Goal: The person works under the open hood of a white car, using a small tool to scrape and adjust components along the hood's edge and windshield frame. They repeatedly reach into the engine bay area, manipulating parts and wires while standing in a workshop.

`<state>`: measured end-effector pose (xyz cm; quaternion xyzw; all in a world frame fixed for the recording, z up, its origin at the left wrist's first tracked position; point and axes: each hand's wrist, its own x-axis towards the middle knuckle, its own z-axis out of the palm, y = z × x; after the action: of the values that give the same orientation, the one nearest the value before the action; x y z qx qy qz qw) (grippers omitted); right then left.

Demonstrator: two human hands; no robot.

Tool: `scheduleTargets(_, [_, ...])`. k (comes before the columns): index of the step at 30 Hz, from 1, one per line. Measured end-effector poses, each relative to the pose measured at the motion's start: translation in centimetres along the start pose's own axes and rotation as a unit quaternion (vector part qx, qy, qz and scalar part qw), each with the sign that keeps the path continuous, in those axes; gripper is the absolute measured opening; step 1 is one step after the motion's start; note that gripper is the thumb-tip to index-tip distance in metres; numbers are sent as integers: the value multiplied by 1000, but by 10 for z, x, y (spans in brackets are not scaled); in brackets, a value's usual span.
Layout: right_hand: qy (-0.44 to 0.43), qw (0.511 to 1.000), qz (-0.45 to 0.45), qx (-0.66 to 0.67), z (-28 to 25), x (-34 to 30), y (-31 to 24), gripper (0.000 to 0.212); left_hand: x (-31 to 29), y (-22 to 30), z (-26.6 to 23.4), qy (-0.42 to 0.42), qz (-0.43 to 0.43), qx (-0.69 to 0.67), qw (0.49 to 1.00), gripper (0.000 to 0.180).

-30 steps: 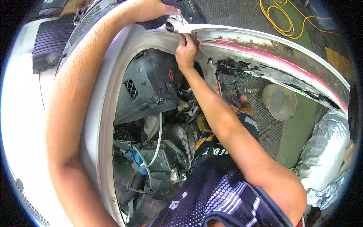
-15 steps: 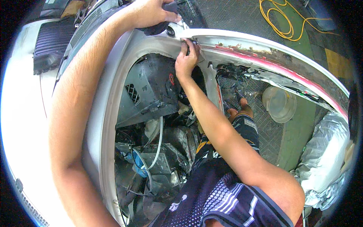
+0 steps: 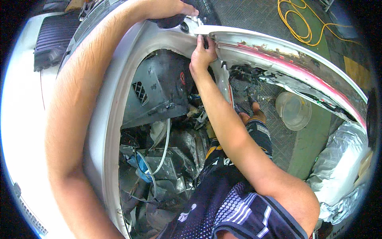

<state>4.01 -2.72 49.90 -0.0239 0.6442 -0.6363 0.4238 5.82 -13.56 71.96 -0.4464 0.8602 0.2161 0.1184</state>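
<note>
At the top, my left hand [image 3: 169,9] reaches over the front corner of a white car door frame [image 3: 113,95]. Its fingertips touch a pale fitting [image 3: 195,23], and a dark, soft-looking piece [image 3: 170,22] lies under the palm; what the fingers hold is unclear. My right hand [image 3: 203,55] is raised to the inner corner where the open white door [image 3: 274,44] meets the frame. Thumb and fingers are closed there, pointing up at the door's end, and what lies between them is hidden.
Inside the stripped car are a grey trim panel [image 3: 149,95], a pale hose [image 3: 165,153] and a blue piece [image 3: 144,170]. A clear bucket [image 3: 293,110] stands on the floor beyond my legs. A yellow hose [image 3: 306,30] lies coiled behind the door, and silver sheeting [image 3: 338,159] is at right.
My right hand has moved slightly right and up along the door corner. My left hand has shifted a little forward and right, nearer the pale fitting. The view has shifted slightly.
</note>
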Motion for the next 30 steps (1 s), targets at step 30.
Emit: scheduleTargets(30, [-72, 909, -369, -179, -14, 8, 16, 12, -4, 21, -6, -36, -53, -67, 996, 25])
